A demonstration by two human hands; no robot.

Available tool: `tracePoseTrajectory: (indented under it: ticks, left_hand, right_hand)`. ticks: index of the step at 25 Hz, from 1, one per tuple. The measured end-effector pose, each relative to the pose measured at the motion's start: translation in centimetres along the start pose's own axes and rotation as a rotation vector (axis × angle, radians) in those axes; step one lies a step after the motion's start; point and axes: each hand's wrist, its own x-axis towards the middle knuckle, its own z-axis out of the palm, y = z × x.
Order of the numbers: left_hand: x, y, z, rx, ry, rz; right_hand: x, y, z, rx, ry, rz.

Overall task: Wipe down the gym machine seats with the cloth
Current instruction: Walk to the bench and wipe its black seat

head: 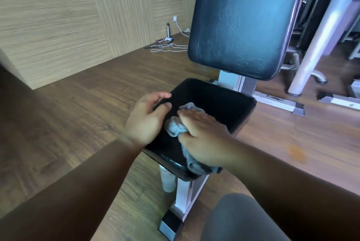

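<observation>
A black padded seat [220,102] on a white metal frame sits low in the middle of the view. Behind it rises a black upright back pad [241,22]. A crumpled grey cloth [175,126] lies on the seat. My right hand [202,135] lies on top of the cloth, palm down, fingers straight, pressing it onto the pad. My left hand [146,118] rests at the seat's left edge, its fingers loosely curved over the rim, the thumb close to the cloth.
A white frame leg [183,196] runs down to the wooden floor below the seat. A steel bottle [167,29], white cables [171,47] and small items lie by the wood-panel wall. White machine posts [319,32] stand at right. My knee [239,219] is at the bottom.
</observation>
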Motion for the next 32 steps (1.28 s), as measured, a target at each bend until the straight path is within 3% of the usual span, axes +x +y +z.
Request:
tracePoseTrajectory:
  ticks: [2,4,6,8,11,14,18,21,25,28,32]
  left_hand:
    - [-1.2,0.9,-0.7,0.037,0.089,0.09]
    - [-2.6,2.7,-1.1,0.138,0.015,0.154]
    - [-4.4,4.4,0.2,0.398,-0.182,0.204]
    - [-5.5,5.7,2.8,0.728,-0.328,0.18]
    - [-5.2,7.1,6.4,0.958,-0.364,0.111]
    - [-5.8,7.3,7.8,1.045,-0.333,0.164]
    - [-8.6,5.3,5.6,1.093,-0.25,0.337]
    - [-7.9,6.6,6.4,1.218,-0.37,0.183]
    - [-4.0,9.9,11.8,1.322,-0.399,-0.024]
    - [-3.9,9.6,12.5,1.334,-0.344,0.057]
    - [-8.7,7.4,7.2,1.251,-0.346,0.192]
  right_hand:
    - [-0.9,-0.6,-1.8,0.316,-0.073,0.004]
    - [-0.2,1.8,-4.4,0.477,0.054,0.056]
    - [1.7,6.0,-6.4,0.21,0.178,0.132]
    - [3.0,9.0,-6.1,-0.061,0.094,0.148]
    - [4.3,11.4,-4.3,-0.155,0.082,0.122]
    - [4.4,12.1,-4.0,-0.131,0.156,0.103]
    - [4.5,12.4,-3.8,-0.147,0.137,0.105]
    - [4.5,12.3,-4.3,-0.092,0.121,0.112]
    - [4.5,12.7,-4.5,-0.047,0.115,0.078]
    - [4.3,12.8,-4.6,-0.054,0.116,0.054]
    - [4.5,13.2,-4.3,-0.096,0.102,0.041]
